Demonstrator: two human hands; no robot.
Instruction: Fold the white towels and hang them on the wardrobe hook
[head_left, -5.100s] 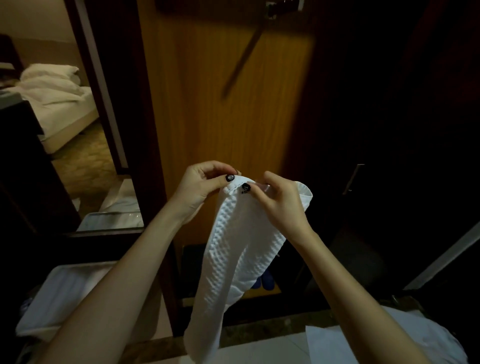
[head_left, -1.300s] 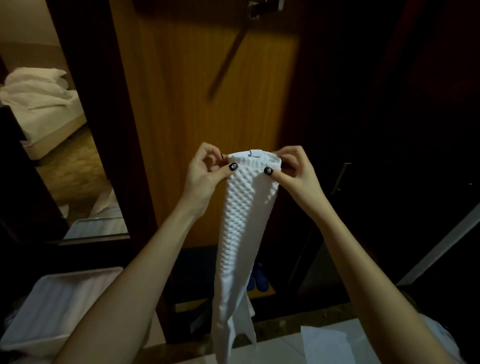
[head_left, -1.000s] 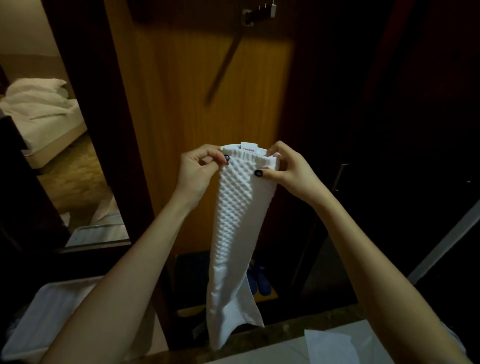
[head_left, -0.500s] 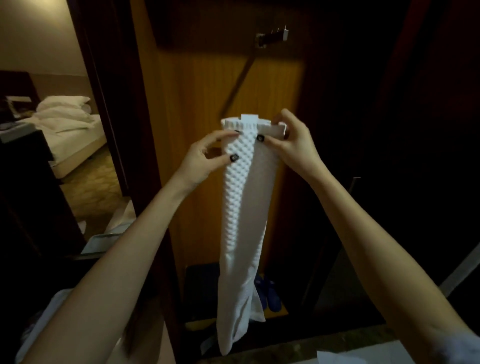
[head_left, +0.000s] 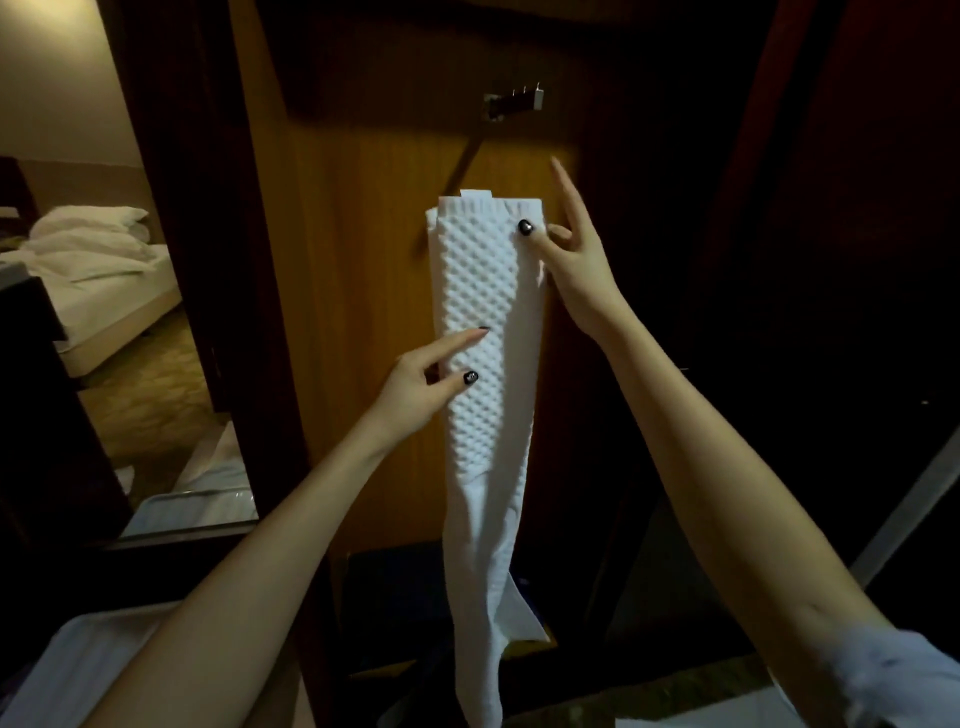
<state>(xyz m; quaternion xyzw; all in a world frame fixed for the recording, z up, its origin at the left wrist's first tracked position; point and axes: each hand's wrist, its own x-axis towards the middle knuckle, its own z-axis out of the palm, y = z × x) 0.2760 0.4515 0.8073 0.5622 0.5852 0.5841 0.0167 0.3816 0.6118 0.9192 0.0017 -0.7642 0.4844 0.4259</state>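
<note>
Down from the top edge, the left hand (head_left: 421, 387) is now sitting about halfway along the towel (head_left: 485, 322), where half a second ago it was hovering beside the upper corner. The view is tilting higher too, so the hook (head_left: 514, 104) is showing well inside the picture. The right hand (head_left: 576, 260) is pinching the towel's upper right corner, with the thumb pressing on the front and the index finger pointing straight up. The left index finger and thumb are lying on the bumpy front near the left edge. The other fingers are hiding, so I cannot tell whether that hand is gripping. Folded into a long narrow strip, the towel is hanging upright in front of the wooden wardrobe panel (head_left: 363, 260), its top edge below the hook and apart from it. A small label (head_left: 476, 193) is sticking up from the fold. Off to the left, a bed (head_left: 104, 280) with white pillows is showing through the doorway.
</note>
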